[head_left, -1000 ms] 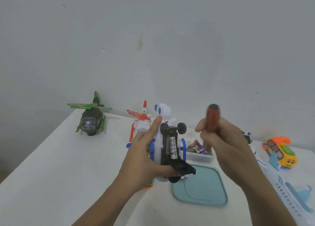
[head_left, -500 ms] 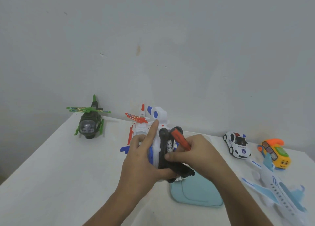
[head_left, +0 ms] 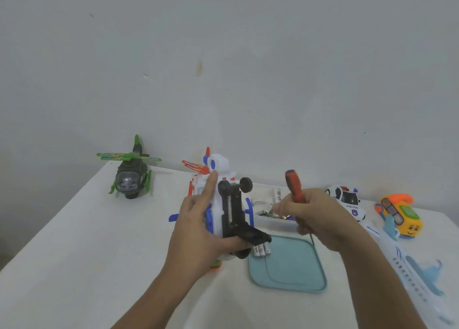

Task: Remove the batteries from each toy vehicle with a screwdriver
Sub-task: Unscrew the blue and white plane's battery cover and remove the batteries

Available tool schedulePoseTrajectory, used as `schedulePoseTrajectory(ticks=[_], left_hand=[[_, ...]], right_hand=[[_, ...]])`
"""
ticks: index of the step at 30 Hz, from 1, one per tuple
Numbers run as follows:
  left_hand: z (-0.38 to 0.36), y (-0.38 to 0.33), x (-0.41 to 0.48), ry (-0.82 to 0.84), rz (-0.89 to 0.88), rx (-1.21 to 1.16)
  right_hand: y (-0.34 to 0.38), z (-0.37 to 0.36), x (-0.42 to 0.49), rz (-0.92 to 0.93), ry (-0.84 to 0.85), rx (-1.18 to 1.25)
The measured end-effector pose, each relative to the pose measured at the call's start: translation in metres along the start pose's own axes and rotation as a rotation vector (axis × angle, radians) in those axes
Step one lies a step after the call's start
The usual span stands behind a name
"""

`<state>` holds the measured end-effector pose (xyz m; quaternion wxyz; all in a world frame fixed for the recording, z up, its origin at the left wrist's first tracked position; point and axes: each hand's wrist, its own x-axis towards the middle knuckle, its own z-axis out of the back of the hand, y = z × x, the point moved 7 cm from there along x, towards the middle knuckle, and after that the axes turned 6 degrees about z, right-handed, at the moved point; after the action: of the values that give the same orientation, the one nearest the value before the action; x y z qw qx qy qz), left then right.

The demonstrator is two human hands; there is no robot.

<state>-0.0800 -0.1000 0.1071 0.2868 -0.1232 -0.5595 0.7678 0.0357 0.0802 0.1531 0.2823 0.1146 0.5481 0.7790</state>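
Right hand [head_left: 323,217] lifted screwdriver [head_left: 293,185] clear of toy [head_left: 232,212].

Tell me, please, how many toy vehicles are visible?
6: green helicopter back left, red-white helicopter behind the held white toy, police car, yellow helicopter, airplane right. Another may hide beneath the left hand.

left hand [head_left: 196,229] curled round white toy vehicle [head_left: 222,166], index finger [head_left: 210,187] straight, pointing far, forearm in from near left. right hand [head_left: 320,217] fisted round screwdriver [head_left: 293,185], right of left hand, not touching.
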Motion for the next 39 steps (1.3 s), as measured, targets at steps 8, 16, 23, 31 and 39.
schedulePoseTrajectory(ticks=[8, 16, 23, 31, 39], left_hand=[[0.002, 0.007, 0.0, 0.017, 0.017, -0.067], [0.005, 0.005, -0.002, 0.022, 0.024, -0.097], [0.007, 0.006, 0.001, 0.028, 0.054, -0.121], [-0.001, 0.004, 0.002, 0.089, 0.067, -0.159], [-0.005, 0.0, 0.004, 0.168, 0.07, -0.232]], right_hand=[[-0.116, -0.001, 0.026, -0.275, -0.026, -0.507], [-0.139, -0.011, 0.044, -0.306, -0.086, -0.548], [-0.118, 0.003, 0.035, -0.253, -0.056, -0.512], [0.022, 0.032, -0.001, 0.333, -0.099, 0.108], [0.09, 0.002, -0.023, 0.73, -0.094, 0.43]])
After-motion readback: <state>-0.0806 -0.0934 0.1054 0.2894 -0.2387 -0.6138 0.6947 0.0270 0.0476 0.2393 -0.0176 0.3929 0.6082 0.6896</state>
